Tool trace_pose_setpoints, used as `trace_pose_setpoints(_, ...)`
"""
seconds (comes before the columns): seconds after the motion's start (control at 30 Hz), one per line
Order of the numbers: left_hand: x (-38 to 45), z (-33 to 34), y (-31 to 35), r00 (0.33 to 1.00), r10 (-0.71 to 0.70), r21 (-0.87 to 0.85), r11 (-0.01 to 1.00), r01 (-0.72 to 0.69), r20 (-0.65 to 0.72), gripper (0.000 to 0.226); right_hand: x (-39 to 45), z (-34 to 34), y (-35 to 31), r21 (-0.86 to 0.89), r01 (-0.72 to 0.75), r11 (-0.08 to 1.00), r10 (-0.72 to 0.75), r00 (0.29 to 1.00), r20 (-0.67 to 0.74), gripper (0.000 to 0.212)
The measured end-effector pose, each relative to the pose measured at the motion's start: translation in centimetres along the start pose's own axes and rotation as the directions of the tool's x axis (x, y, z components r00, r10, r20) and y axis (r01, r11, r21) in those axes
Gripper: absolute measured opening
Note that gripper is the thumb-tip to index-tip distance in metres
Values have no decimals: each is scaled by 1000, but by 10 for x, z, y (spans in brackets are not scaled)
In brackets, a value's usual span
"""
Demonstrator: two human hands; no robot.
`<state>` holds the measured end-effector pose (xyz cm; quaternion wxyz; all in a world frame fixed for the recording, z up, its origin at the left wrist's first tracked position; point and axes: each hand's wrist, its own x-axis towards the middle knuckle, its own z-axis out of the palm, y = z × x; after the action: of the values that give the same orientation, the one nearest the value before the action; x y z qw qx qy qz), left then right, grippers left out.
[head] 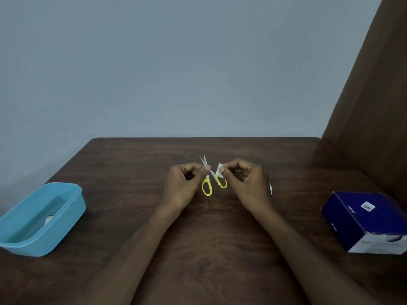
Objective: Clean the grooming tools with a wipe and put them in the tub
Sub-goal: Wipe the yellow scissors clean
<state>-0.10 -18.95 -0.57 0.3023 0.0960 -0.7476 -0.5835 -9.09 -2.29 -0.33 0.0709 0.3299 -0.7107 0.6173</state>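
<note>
Left hand (184,183): fingers curled in, thumb and forefinger pinched on small scissors (208,177) at the blades, just above the pivot. Scissors held up off the dark wooden table (211,227), near its middle, blades slightly parted and pointing up and away, two yellow handle loops hanging down toward the camera between both hands. Other left fingers folded loosely into the palm, not spread.

Right hand (244,183): fingers likewise curled, thumb and forefinger pinched on a small white wipe (219,170), folded or crumpled. Wipe held just beside the right-hand blade and above the right yellow loop; could not tell whether actually touching the metal. Remaining right fingers bent inward, tips hidden behind the thumb side.

Both forearms stretched in from the bottom edge, wrists well apart, fingertips nearly meeting over the scissors.

Light blue plastic tub (44,219) sat at the left edge of the table, well apart from the hands, open at the top, with something small and pale inside, too blurred to identify. Dark blue box (365,221) lay at the right edge, tilted, a white label on its top face. A thin white scrap (271,189) lay on the table just behind the right wrist. Plain grey-blue wall behind, brown panel at far right.
</note>
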Motion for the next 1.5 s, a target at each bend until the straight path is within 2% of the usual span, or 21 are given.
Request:
trace_pose_setpoints(0.1,0,0,0,1000,-8,9,1000,7,20,19,-4,3,1,-32,-32,999,34,997,74,11)
trace_pose_setpoints(0.2,-1,0,-1,999,2,34,999,-4,53,18,-3,7,1,-29,-35,999,36,998,41,11)
trace_pose_setpoints(0.33,4,-2,-6,997,-23,16,1000,25,-69,20,-3,2,4,-13,-78,997,79,994,79,17)
trace_pose_setpoints(0.4,6,-3,-8,995,-44,-2,999,44,-91,20,-4,2,5,-46,-81,996,84,994,66,21)
trace_pose_setpoints(0.53,4,0,-10,999,-21,14,1000,22,-33,18,-4,6,3,-94,-42,995,43,999,15,23)
trace_pose_setpoints(0.73,5,0,-9,996,13,75,997,-6,-86,19,-6,5,3,-178,-3,984,-2,1000,-29,22)
trace_pose_setpoints(1.0,4,1,-5,997,22,98,995,-15,-69,26,-6,5,-1,-197,15,980,-28,997,-66,23)
trace_pose_setpoints(1.1,3,2,-4,996,49,122,992,-39,-80,29,-8,3,-1,-198,26,980,-44,995,-88,17)
trace_pose_setpoints(1.17,4,2,-5,995,50,118,992,-40,-81,31,-8,5,-1,-143,1,990,-11,998,-65,13)
trace_pose_setpoints(1.3,4,1,-5,996,62,135,990,-52,-71,32,-5,9,1,104,-165,981,166,986,-6,12)
trace_pose_setpoints(1.5,4,1,-6,997,47,143,989,-38,-57,31,-2,7,-1,261,-242,935,258,966,-30,13)
